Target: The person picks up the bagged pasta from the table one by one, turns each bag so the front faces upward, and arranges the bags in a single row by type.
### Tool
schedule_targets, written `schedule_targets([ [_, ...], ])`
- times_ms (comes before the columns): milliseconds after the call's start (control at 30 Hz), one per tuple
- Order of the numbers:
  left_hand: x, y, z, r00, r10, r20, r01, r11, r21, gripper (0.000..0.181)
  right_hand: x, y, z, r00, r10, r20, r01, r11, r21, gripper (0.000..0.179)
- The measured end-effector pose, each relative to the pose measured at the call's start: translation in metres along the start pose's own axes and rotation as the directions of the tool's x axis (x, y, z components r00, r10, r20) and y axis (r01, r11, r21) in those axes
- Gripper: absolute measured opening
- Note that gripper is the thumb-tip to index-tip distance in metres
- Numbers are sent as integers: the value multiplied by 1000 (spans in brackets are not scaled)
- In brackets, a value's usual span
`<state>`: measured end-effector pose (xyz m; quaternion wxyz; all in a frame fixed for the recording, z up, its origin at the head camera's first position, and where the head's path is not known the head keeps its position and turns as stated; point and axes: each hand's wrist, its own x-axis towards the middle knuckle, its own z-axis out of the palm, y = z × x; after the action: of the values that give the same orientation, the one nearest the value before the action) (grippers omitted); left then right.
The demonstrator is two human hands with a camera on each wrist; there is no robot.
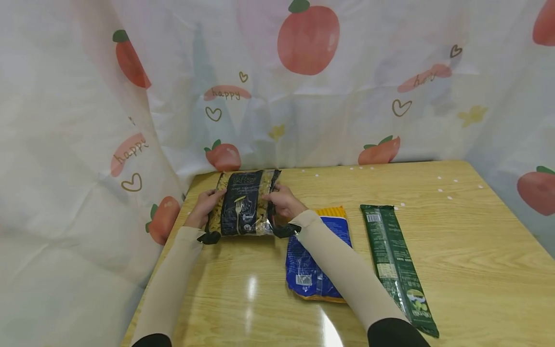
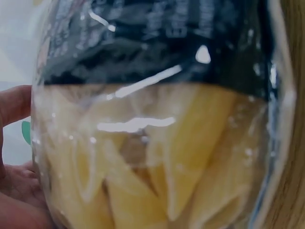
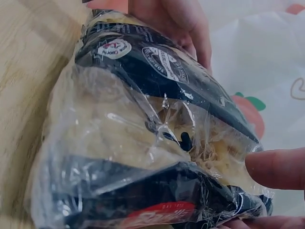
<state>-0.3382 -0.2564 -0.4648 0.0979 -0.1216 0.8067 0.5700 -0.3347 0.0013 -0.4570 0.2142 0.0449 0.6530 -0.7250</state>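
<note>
From my end, the biggest thing on the head feed is the printed sheet (image 1: 282, 115), hung behind and around the table (image 1: 243, 274). I read the tabletop as a dial, with twelve at its far edge. Two pale sleeves come in from the near side, and the right one (image 1: 342, 270) crosses over the middle.

The pasta bag (image 1: 244, 205) is at ten o'clock, tilted towards me; I cannot tell whether its lower edge touches the wood. It is clear plastic with a dark printed band, and through the clear part the left wrist view shows me short, slant-cut tubes of pasta (image 2: 190, 152) packed together.

Near the dial's centre lies the blue packet (image 1: 305, 262), orange at both ends, partly behind the right sleeve; its wrapper hides what is inside. At about four o'clock the long green packet (image 1: 386, 241) lies flat, and its contents are hidden too.

My left hand (image 1: 204, 206) grips the bag's nine o'clock side, thumb on the front. My right hand (image 1: 284, 200) pinches the three o'clock side. Smallest of all, white dots (image 1: 440, 190) speckle the table, several of them around one o'clock.
</note>
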Motion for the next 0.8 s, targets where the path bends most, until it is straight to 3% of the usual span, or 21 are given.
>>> schedule_targets([
  [533, 13, -5, -1, 1000, 5, -21, -5, 1000, 26, 78, 2, 0, -4, 999, -12, 50, 12, 1000, 5, 79],
  [700, 13, -7, 2, 1000, 4, -22, -2, 997, 77, 84, 0, 3, -9, 997, -22, 71, 30, 993, -117, 79],
  [800, 14, -10, 3, 1000, -15, -23, 17, 996, 85, 83, -2, 3, -7, 996, -51, 77, 69, 963, -260, 80],
])
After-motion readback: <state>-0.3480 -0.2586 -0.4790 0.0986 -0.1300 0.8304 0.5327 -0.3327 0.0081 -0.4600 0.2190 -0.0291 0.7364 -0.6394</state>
